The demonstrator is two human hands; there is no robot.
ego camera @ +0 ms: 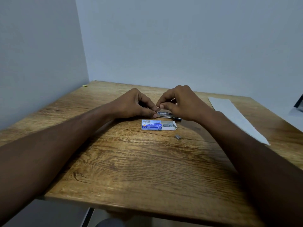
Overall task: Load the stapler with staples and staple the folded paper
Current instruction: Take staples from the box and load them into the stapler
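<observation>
The stapler (165,114) lies open on the wooden table (139,161), its metal staple channel showing between my hands; its blue end peeks out under my right wrist. My left hand (136,104) and my right hand (182,102) meet just above it, fingertips pinched together on a small strip of staples (158,109). A blue and white staple box (158,125) lies open in front of the stapler, with grey staple strips visible in its tray. A loose staple strip (177,136) rests on the table to the right of the box. The folded white paper (237,118) lies at the right.
Walls close off the table at the back and left. A small yellow scrap (85,85) sits at the far left corner. A dark object (299,102) shows at the right edge of the view. The table's front edge is near me.
</observation>
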